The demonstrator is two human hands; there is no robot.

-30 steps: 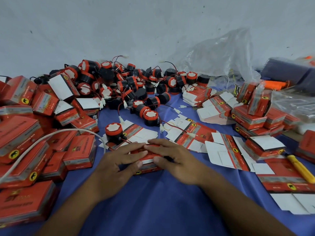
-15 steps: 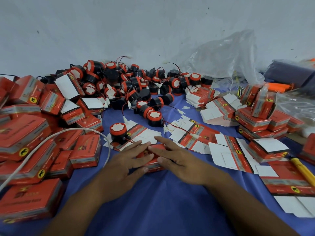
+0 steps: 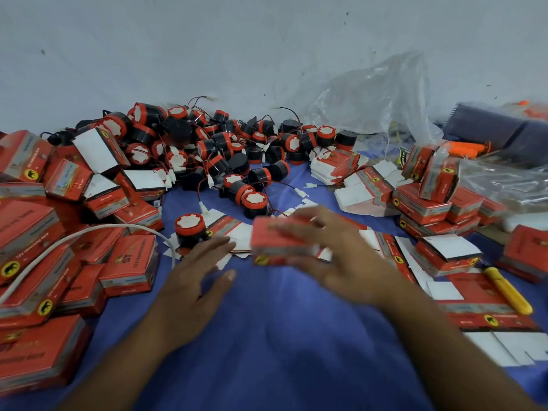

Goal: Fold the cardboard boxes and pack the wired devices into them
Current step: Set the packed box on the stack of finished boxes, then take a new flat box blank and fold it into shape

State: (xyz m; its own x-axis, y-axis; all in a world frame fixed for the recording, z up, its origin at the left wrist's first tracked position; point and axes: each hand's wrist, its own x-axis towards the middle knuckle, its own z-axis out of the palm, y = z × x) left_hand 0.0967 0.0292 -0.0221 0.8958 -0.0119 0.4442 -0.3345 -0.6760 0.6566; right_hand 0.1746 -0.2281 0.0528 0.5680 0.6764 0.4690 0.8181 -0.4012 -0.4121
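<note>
My right hand [image 3: 338, 256] holds a closed red cardboard box [image 3: 281, 241] just above the blue cloth; hand and box are motion-blurred. My left hand [image 3: 195, 280] is open, fingers spread, palm down, just left of the box and not touching it. Right in front of its fingertips stands one black and red wired device [image 3: 189, 229] on flat unfolded box blanks [image 3: 234, 229]. A big heap of the same wired devices [image 3: 213, 149] lies at the back. More flat blanks [image 3: 397, 256] lie to the right of my right hand.
Packed red boxes [image 3: 38, 262] are piled along the left, crossed by a white cable [image 3: 74, 235]. Further boxes [image 3: 427, 203] stack at the right. A yellow-handled tool [image 3: 507, 289] lies at the right. A clear plastic bag [image 3: 379, 96] sits against the white wall.
Both hands were pressing the red box down on the cloth. Now my right hand has lifted it up and to the right, and my left hand has let go and pulled back.
</note>
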